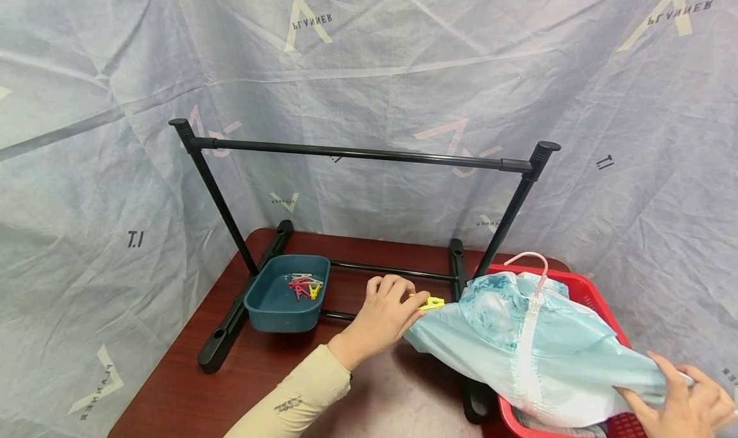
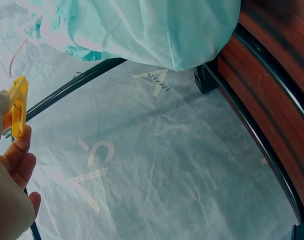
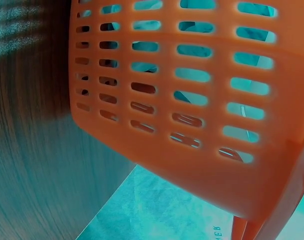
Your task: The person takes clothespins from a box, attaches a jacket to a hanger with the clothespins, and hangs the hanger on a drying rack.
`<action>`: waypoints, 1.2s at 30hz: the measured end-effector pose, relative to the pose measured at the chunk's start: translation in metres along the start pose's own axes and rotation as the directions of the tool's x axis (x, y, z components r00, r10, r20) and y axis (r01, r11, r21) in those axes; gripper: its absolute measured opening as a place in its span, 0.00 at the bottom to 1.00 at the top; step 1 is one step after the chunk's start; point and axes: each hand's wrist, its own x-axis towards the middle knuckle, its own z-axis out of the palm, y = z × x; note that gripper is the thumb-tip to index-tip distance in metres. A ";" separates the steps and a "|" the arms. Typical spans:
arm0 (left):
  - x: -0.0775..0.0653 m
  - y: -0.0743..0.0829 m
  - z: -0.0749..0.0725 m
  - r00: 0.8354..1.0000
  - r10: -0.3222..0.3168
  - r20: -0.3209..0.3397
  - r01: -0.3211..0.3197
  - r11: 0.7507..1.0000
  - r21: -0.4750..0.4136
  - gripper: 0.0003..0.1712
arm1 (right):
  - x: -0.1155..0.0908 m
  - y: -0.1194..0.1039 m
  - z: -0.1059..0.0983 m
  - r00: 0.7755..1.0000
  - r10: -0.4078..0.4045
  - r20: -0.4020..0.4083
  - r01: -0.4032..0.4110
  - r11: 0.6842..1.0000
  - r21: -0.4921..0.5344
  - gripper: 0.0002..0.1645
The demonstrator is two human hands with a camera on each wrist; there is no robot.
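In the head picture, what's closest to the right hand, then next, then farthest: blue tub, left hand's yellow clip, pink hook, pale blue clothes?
Head view, from the right hand:
1. Pale blue clothes: held in it.
2. Pink hook: at the clothes' neck.
3. Yellow clip: pinched by the left hand.
4. Blue tub: over on the left.

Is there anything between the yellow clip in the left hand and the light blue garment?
Nothing visible does: in the head view, the yellow clip in the left hand appears at the edge of the light blue garment; whether they touch, I cannot tell.
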 end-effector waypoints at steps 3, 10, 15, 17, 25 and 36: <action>0.001 0.001 0.002 1.000 0.000 0.001 0.000 1.000 0.010 0.15 | 0.000 0.000 0.001 1.000 -0.016 -0.023 0.016 1.000 0.001 0.55; 0.006 0.003 0.005 1.000 0.008 -0.010 -0.007 1.000 0.029 0.14 | 0.000 0.002 0.002 0.999 -0.019 -0.030 0.019 1.000 0.000 0.55; 0.010 0.005 0.006 1.000 0.009 0.007 -0.009 1.000 0.022 0.14 | 0.000 0.001 0.001 1.000 0.001 -0.010 -0.001 1.000 -0.001 0.55; 0.011 0.006 0.006 1.000 0.009 0.014 -0.009 1.000 0.016 0.13 | 0.000 0.001 0.001 1.000 0.003 -0.009 -0.003 1.000 -0.004 0.55; 0.013 0.008 0.007 0.999 0.031 -0.014 -0.031 0.999 0.040 0.14 | 0.000 0.002 0.002 0.999 -0.010 -0.030 0.010 1.000 -0.005 0.55; 0.018 0.014 0.011 0.999 0.037 0.000 -0.037 0.999 0.027 0.14 | 0.002 0.000 0.002 0.999 -0.018 -0.028 0.018 1.000 -0.010 0.54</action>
